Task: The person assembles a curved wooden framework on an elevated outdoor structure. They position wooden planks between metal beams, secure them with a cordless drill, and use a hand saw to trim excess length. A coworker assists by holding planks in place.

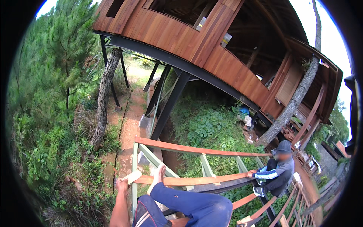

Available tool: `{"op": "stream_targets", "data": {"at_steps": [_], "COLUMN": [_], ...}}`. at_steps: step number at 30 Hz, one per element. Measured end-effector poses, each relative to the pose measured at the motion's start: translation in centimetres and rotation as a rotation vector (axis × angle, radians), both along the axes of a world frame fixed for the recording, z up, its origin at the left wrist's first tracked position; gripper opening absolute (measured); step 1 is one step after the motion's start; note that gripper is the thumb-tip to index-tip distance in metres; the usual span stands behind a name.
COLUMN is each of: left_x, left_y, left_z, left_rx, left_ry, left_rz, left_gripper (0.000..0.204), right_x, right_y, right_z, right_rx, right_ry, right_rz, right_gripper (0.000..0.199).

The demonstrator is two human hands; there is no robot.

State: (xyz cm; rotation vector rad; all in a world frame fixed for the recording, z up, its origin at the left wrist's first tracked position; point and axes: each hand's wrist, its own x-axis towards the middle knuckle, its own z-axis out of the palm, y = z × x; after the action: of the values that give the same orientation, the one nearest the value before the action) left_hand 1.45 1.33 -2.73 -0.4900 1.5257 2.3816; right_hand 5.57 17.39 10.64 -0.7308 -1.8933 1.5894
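Observation:
My left hand (121,184) is closed around one end of a short pale block (133,176), which looks like wood. The block is at the left end of a reddish-brown plank (196,180); I cannot tell whether it touches the plank. My bare foot (158,176) rests against this plank, close to the block. At the plank's far right end, a co-worker's hand (250,174) is on it. My right hand is out of sight. Below the planks are pale green frame posts (207,165), and a second plank (196,148) runs along their tops.
A crouching co-worker (278,168) in a cap is on the frame at the right. Beyond stands a raised wooden building (181,34) on dark steel beams (172,100). Tree trunks (105,94) and bushes surround the frame, with ground well below. Another person (245,115) is under the building.

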Motion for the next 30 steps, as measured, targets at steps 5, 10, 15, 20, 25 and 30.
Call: {"op": "stream_targets", "data": {"at_steps": [5,10,15,20,25,30], "left_x": [4.6,12.3,13.8,15.9,23.6,24.6], "left_y": [-10.4,-17.6,-16.8,-6.4,2.9,3.6], "left_z": [0.8,0.8,4.0,11.2,14.9,14.3], "left_rx": [0.320,0.456,0.632,0.872,0.965,0.587], "left_ry": [-0.021,-0.122,-0.183,-0.074,-0.201,-0.029], "left_rz": [0.303,0.324,0.431,0.004,-0.682,-1.096], "left_gripper": [0.016,0.021,0.035,0.039,0.027,0.015], "right_x": [12.5,31.1,42.8,44.4,42.4,39.9], "right_y": [1.3,2.5,0.3,-4.7,-11.5,-13.1], "right_z": [1.9,9.6,16.7,23.9,34.2,38.2], "right_rx": [-0.122,-0.160,-0.124,0.086,0.006,-0.295], "right_ry": [-0.053,-0.110,-0.074,0.175,0.566,0.981], "right_rz": [0.091,0.031,-0.062,0.147,0.451,0.863], "right_gripper": [0.099,0.089,0.079,0.074,0.076,0.070]}}
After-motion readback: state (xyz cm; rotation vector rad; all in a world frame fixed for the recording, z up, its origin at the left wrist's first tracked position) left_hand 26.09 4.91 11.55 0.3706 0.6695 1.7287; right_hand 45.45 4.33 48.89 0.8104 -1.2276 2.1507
